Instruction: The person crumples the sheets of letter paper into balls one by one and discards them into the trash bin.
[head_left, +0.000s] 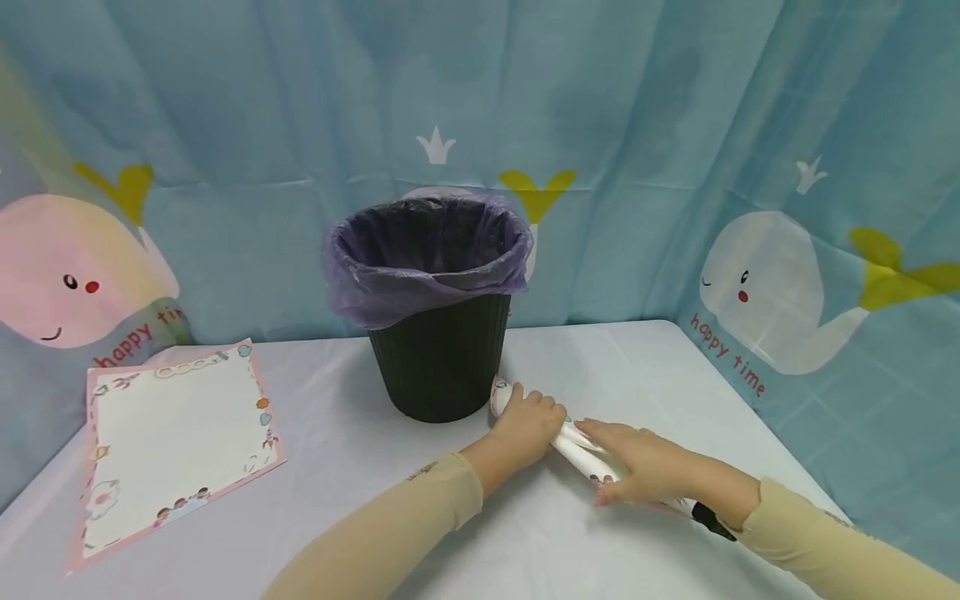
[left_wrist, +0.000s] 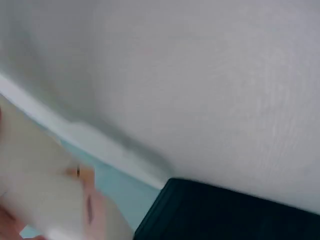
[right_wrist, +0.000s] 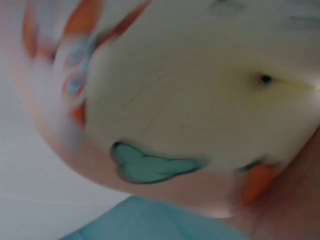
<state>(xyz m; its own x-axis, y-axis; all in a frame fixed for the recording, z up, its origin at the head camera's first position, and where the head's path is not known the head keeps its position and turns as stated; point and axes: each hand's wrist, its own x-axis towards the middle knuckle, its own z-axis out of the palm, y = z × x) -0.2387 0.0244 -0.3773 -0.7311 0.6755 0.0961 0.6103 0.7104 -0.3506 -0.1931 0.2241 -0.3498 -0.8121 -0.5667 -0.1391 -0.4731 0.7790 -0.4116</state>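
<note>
A rolled-up paper sheet, white with a pink printed border, lies slanted on the white cloth, its far end near the foot of the black bin. My left hand grips the roll close to that end. Over the nearer part rests my right hand, fingers extended and thumb spread to the side. Part of the roll is hidden beneath both hands. In the right wrist view the curved paper fills most of the picture, blurred. The left wrist view catches the paper at its left edge.
Flat on the left of the cloth lies another sheet with a pink decorated border. A purple bag lines the bin. A black item shows beneath the right wrist, its kind unclear. Blue curtain hangs behind and at both sides.
</note>
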